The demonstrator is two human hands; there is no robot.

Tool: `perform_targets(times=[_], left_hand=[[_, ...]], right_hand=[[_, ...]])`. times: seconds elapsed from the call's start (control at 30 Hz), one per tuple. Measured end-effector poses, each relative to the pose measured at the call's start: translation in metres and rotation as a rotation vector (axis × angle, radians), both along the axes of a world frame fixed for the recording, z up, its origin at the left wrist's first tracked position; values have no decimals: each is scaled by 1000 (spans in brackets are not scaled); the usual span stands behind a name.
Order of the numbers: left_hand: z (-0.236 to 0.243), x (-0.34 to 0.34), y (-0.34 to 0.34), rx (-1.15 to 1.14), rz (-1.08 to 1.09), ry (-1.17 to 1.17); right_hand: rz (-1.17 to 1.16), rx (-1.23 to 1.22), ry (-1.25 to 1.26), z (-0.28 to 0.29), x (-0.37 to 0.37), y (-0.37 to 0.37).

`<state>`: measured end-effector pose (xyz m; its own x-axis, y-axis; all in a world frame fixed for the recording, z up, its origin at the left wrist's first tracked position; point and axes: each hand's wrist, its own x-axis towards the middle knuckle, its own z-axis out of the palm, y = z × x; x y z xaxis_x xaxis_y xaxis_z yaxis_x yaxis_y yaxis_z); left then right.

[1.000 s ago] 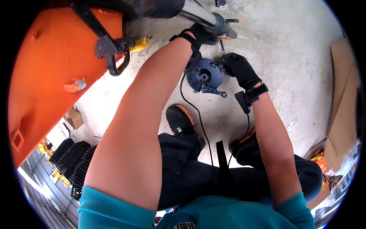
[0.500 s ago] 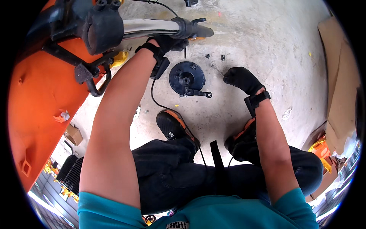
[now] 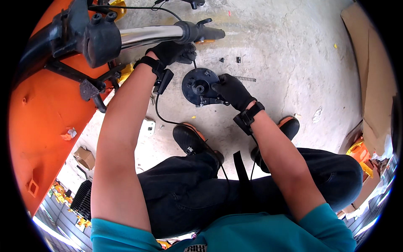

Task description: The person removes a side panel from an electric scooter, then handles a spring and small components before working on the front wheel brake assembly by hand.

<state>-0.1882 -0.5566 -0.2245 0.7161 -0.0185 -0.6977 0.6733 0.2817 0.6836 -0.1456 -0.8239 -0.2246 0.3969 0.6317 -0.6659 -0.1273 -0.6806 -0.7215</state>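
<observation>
- Fingers of the right hand [image 3: 231, 90], black-gloved, are curled over the right edge of the round black drum plate [image 3: 200, 87], gripping it; plate sits on the concrete floor [image 3: 285, 50], just ahead of the person's shoes.
- Left hand [image 3: 172, 52], also gloved, is closed under the handlebar grip [image 3: 200, 33]; looks like it pinches the black cable [image 3: 158, 110] near the plate's top edge, but I cannot tell for sure.
- Cable runs from the plate, past the left wrist strap, down toward the left shoe [image 3: 191, 140].
- Chrome handlebar [image 3: 147, 35] crosses above the left hand.
- Coil spring [image 3: 245, 78] lies just right of the plate; small black bits [image 3: 237, 59] on the floor beyond it.
- Orange body panel [image 3: 37, 126] at left, cardboard [image 3: 373, 67] at right.
</observation>
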Motion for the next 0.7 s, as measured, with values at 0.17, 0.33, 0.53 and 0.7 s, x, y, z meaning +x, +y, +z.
perform_targets(times=[0.17, 0.33, 0.53, 0.7], left_hand=[[3, 0, -6, 40, 16, 21], [11, 2, -13, 66, 93, 26], [9, 1, -12, 57, 57, 51], [3, 4, -16, 167, 25, -31]], right_hand=[[-284, 146, 334, -15, -11, -6], [-264, 141, 230, -10, -20, -2], [-441, 231, 524, -8, -29, -11], [-511, 325, 584, -10, -32, -7]])
